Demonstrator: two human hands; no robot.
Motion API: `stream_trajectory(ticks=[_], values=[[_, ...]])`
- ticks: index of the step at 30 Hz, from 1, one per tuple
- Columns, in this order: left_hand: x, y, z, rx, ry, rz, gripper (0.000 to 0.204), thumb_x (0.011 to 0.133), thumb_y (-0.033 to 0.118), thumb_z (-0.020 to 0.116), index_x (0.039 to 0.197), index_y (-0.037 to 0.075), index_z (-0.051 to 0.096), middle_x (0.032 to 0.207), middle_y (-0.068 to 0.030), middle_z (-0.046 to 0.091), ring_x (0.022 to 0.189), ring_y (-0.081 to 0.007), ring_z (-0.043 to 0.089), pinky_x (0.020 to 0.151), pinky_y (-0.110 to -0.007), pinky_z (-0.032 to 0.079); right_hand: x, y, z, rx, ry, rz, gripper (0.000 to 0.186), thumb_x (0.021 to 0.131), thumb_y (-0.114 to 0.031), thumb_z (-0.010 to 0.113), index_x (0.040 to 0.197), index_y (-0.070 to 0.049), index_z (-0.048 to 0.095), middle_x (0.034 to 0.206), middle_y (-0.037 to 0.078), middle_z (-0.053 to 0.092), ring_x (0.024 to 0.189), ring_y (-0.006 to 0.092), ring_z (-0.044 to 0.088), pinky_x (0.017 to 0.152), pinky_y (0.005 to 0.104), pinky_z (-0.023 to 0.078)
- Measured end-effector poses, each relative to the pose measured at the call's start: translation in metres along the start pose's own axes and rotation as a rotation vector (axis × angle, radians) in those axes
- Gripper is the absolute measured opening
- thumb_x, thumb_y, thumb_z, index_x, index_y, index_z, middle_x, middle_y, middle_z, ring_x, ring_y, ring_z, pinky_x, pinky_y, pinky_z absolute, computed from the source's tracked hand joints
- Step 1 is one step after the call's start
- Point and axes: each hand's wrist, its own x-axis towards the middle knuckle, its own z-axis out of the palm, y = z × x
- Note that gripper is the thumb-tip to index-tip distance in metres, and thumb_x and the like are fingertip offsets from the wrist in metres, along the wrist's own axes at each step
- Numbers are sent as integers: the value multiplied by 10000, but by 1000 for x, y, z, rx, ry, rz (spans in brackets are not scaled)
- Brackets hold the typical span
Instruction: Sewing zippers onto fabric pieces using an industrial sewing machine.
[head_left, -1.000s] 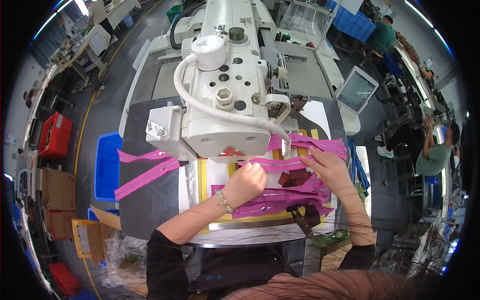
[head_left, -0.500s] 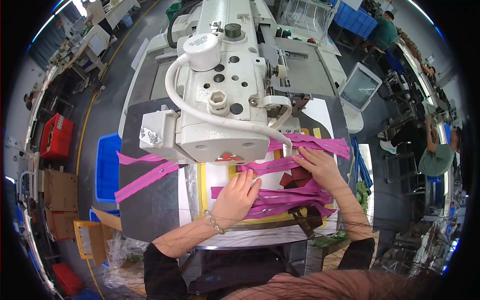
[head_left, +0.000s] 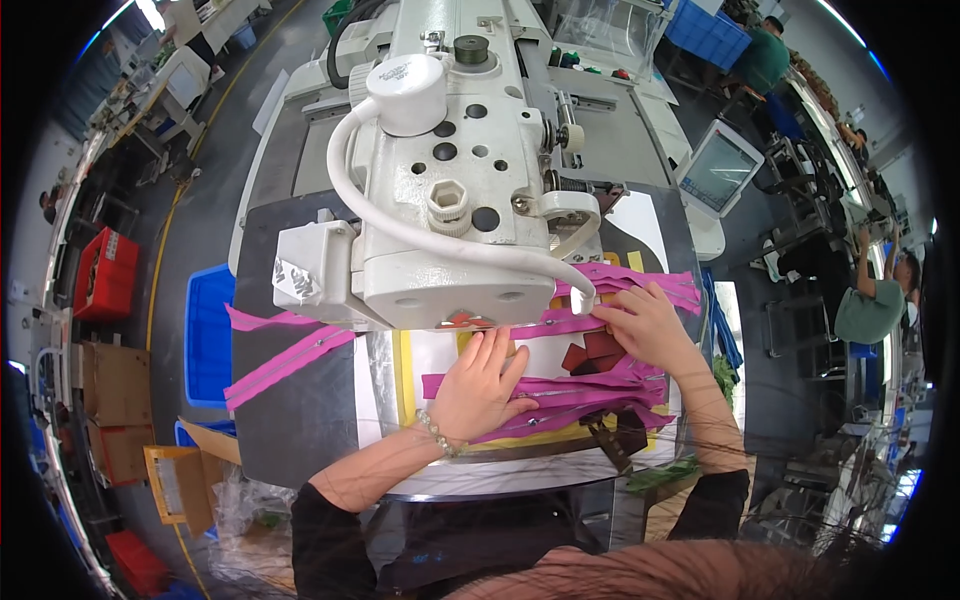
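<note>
Under the head of a white industrial sewing machine (head_left: 460,265), magenta zippers (head_left: 570,323) lie across a white board edged with yellow tape. My left hand (head_left: 478,385) rests palm down, fingers stretched out, its fingertips at the lower edge of the machine head. Its thumb lies by a pile of more magenta zippers (head_left: 560,398). My right hand (head_left: 650,325) is bent over the upper zipper right of the machine's white hose, its fingertips drawn together on the tape. Dark red fabric pieces (head_left: 594,352) sit between the zippers and the pile.
Two magenta zipper ends (head_left: 290,365) stick out left over the dark table (head_left: 290,430). A blue bin (head_left: 208,335) stands beside it. A tilted screen (head_left: 720,172) is at the right. Farther right, a person in green (head_left: 868,310) sits.
My right hand has gone from spread, flat fingers to bent ones on the zipper. My left hand has shifted slightly up, and its thumb has spread outward.
</note>
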Motion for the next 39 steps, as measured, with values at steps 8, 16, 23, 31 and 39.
stream_trajectory(ticks=[8,16,23,31,39], values=[[-3,3,1,43,-69,-64,854,688,640,629,1241,5,488,1296,-343,428,1218,-438,431,1050,-457,318,25,-13,3,110,-37,-39,358,661,-165,684,1012,-112,638,894,39,535,866,212,517,772,360,375],[-1,7,-4,76,19,38,703,719,564,650,1105,-16,551,1182,-250,545,1124,-339,507,972,-390,389,80,-43,55,999,-62,406,379,799,-133,617,1132,-24,472,1069,93,525,989,210,515,906,379,394],[-19,-5,-18,125,292,420,342,759,327,698,966,68,613,1050,-85,609,971,-204,583,784,-317,440,80,-48,64,1534,111,424,352,810,-35,578,1154,-54,506,1007,93,558,925,133,530,809,291,446],[-8,-15,-10,0,154,258,468,745,382,699,996,0,598,1080,-159,602,1014,-273,586,877,-379,459,58,-36,36,410,40,-270,388,718,-30,663,1099,-92,622,1128,60,597,1068,268,557,847,433,456],[-21,-16,-2,-21,20,236,699,738,554,642,1120,-27,570,1184,-201,567,1148,-324,534,988,-418,412,40,-40,57,419,13,-135,438,685,0,645,1109,-109,632,1144,60,617,967,290,608,766,402,501]])
